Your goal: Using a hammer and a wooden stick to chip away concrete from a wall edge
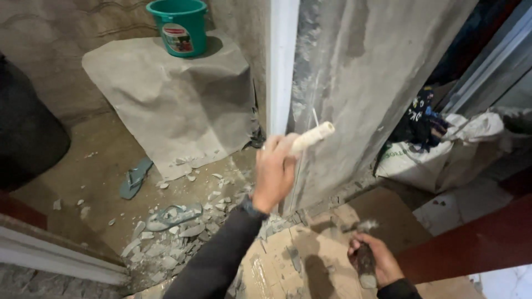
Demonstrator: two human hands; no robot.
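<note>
The left hand (275, 169) is gripping a pale chisel handle (312, 136), fingers wrapped tight, aiming it at the concrete column (354, 83) corner; the right hand (376, 260), fingers closed, is holding a hammer (364, 254) low above the rubble-strewn floor (105, 160).

Teal bucket (178, 25), flip-flops (134, 178), rubble (183, 232)

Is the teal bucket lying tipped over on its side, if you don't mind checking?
No, the teal bucket stands upright on the grey paper sheet near the wall.
</note>
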